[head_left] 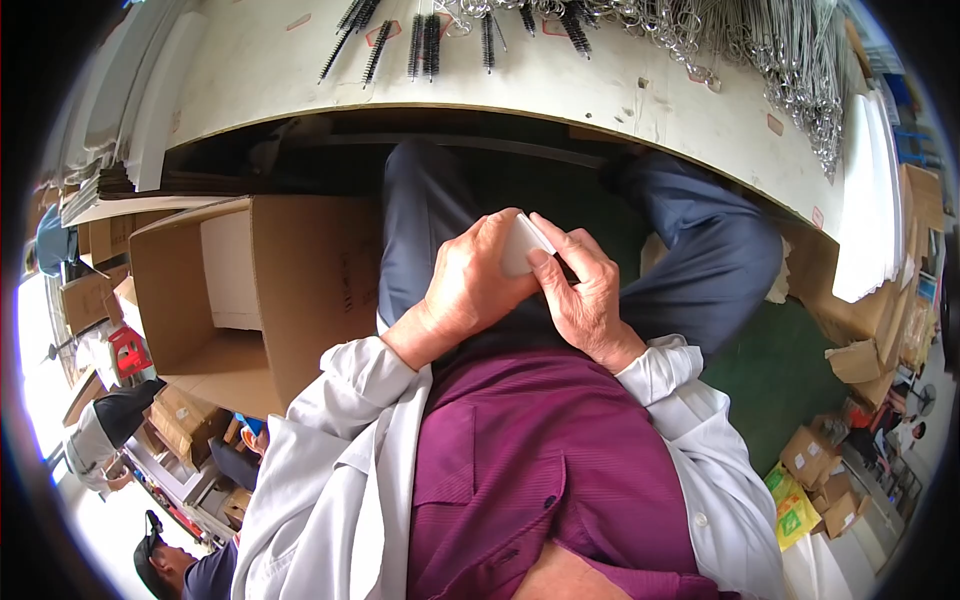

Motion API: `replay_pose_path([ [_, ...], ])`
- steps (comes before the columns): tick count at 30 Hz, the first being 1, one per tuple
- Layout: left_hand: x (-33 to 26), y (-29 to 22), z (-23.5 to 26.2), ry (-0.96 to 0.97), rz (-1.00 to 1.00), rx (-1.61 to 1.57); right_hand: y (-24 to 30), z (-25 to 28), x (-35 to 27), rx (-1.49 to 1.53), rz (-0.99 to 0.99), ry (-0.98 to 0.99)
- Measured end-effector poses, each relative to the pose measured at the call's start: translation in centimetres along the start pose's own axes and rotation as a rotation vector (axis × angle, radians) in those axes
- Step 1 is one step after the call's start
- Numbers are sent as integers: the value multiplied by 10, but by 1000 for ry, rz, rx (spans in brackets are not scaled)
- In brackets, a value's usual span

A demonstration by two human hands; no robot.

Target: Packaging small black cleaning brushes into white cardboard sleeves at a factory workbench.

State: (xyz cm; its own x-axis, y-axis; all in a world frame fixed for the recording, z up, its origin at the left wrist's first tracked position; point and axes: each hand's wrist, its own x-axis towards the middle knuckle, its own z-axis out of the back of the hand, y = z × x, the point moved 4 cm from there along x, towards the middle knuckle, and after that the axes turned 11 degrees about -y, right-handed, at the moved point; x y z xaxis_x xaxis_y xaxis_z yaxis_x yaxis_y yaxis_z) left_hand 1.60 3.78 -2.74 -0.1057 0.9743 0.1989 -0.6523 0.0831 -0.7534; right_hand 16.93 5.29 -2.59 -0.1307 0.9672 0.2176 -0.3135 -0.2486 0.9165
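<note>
Above my lap, both hands hold a small white box [523, 247] with a straight-edged end. My left hand [468, 278] is wrapped round its left side, and that palm hides part of it. On the other side my right hand [584, 297] pinches the box near its end, thumb in front and fingers behind. The lower part of the box is covered by my fingers. Beyond my knees, black bristle tube brushes [431, 45] lie on the pale worktable [330, 75], apart from my hands.
Bundles of wire with looped ends [805, 90] hang over the table's far right. An open cardboard box [310, 300] stands beside my left leg. White sheets [868, 200] are stacked at the right. Other people, one a person in a cap [165, 560], are at the left.
</note>
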Motion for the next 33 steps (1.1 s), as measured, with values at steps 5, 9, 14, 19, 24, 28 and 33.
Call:
replay_pose_path([
  [5, 2, 2, 2, 5, 1, 0, 0, -8, 2, 46, 76, -22],
  [9, -1, 8, 1, -29, 50, -3, 2, -14, 0, 114, -58, 29],
  [14, 8, -4, 17, 29, 106, -68, -8, -9, 11, 233, -267, -37],
  [19, -4, 31, 64, 419, 372, -210, -9, -1, 46, 375, -229, -46],
  [24, 1, 48, 143, 146, 463, -149, 25, 13, 83, -30, 228, -85],
  [28, 39, 79, 231, -317, 147, 394, 23, 28, 120, -224, 426, -285],
  [33, 117, 160, 302, -444, 109, 821, -6, 15, 133, -305, 375, -287],
])
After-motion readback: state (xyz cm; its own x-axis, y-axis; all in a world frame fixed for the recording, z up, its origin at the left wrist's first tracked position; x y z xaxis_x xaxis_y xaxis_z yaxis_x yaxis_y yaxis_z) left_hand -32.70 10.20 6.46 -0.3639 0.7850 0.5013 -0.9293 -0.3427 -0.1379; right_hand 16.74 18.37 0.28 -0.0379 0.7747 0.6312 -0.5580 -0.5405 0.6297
